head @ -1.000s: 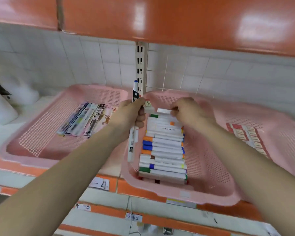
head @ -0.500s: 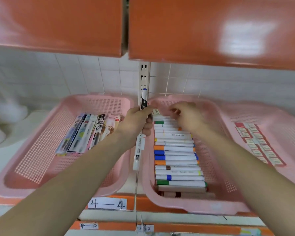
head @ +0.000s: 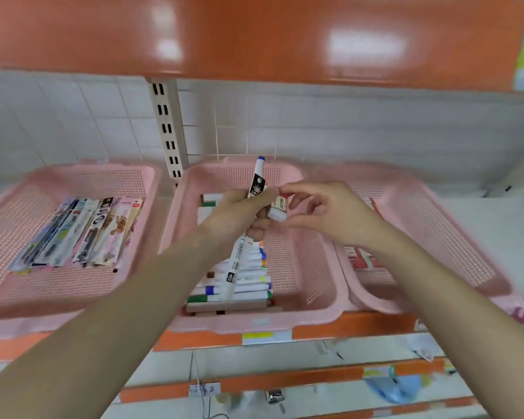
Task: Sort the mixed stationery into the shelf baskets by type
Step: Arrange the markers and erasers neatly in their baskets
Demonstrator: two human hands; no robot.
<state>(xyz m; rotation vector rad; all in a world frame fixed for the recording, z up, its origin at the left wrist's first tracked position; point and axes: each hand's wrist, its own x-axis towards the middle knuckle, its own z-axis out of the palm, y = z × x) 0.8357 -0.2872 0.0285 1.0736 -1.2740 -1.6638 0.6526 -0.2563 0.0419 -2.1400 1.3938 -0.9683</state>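
Observation:
Three pink baskets stand side by side on the shelf. My left hand (head: pixel 242 213) grips a white marker with a blue cap (head: pixel 256 182), held nearly upright over the middle basket (head: pixel 315 267). That basket holds a row of white markers (head: pixel 233 285) with coloured caps. My right hand (head: pixel 324 213) pinches a small white eraser in a paper sleeve (head: pixel 279 207), right beside my left hand. The left basket (head: pixel 22 213) holds several packaged pens (head: pixel 82 231). The right basket (head: pixel 454 237) holds red-and-white packets (head: pixel 363 258), partly hidden by my right arm.
An orange shelf (head: pixel 254 34) hangs low overhead. A slotted metal upright (head: pixel 167 128) stands behind the baskets against the white tiled wall. Lower orange-edged shelves (head: pixel 285 379) with labels and a blue object (head: pixel 397 385) lie below.
My view has shifted left, so the baskets sit further right. My right hand has lifted out of the marker row and now pinches the eraser next to my left hand, which keeps the marker.

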